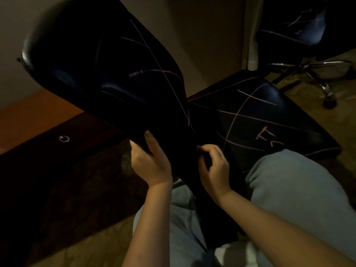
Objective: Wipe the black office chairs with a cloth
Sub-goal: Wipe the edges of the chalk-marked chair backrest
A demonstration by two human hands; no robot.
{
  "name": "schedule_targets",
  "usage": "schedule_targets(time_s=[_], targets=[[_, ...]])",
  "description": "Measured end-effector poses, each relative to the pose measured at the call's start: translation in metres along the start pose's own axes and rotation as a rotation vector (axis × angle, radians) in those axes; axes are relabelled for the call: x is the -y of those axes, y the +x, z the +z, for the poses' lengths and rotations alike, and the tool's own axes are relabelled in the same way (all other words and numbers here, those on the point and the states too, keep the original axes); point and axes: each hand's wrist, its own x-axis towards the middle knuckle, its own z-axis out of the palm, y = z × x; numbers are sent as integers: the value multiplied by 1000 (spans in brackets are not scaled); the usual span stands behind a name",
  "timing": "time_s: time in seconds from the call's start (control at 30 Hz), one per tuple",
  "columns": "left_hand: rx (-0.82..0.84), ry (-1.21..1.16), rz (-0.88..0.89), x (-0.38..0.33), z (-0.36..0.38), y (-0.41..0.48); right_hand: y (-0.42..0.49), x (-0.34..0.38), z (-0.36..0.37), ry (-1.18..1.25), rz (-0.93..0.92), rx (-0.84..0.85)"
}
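Behind the chair back (107, 64) curl left hand (152, 162) fingers (134, 150).

Dim office-like room, black office chair (96, 64), second chair (300, 29) on chrome castor base (308, 68), wooden desk (38, 116), carpet (86, 241)

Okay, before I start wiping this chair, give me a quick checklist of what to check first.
1. Chair steadied: ok. The left hand grips the backrest at its edge.
2. Cloth in hand: cannot tell. The right hand is curled where backrest meets seat, and no cloth plainly shows.
3. Marks found: ok. Pale lines cross both backrest and seat.
4. Light: not ok. The scene is dim, so faint marks could be missed.
5. Second chair: not ok. It has lines on it too.
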Motion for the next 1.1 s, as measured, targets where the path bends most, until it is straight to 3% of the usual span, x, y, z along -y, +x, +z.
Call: schedule_targets(time_s=[0.2,0.47,0.63,0.83,0.97,1.1], targets=[[-9,-2,-3,1,-1,0,0,-9,-9,-2,157,96],[22,13,9,-5,-3,-2,20,31,-2,3,-100,23],[40,7,-17,-2,-3,-1,12,29,5,-44,-142,1],[316,-6,-95,16,-11,-15,-8,-1,8,-23,153,12],[499,61,-249,29,-10,-37,-17,-15,13,42,380,-11],[560,172,-297,36,-8,-42,-16,-21,17,95,562,-10]])
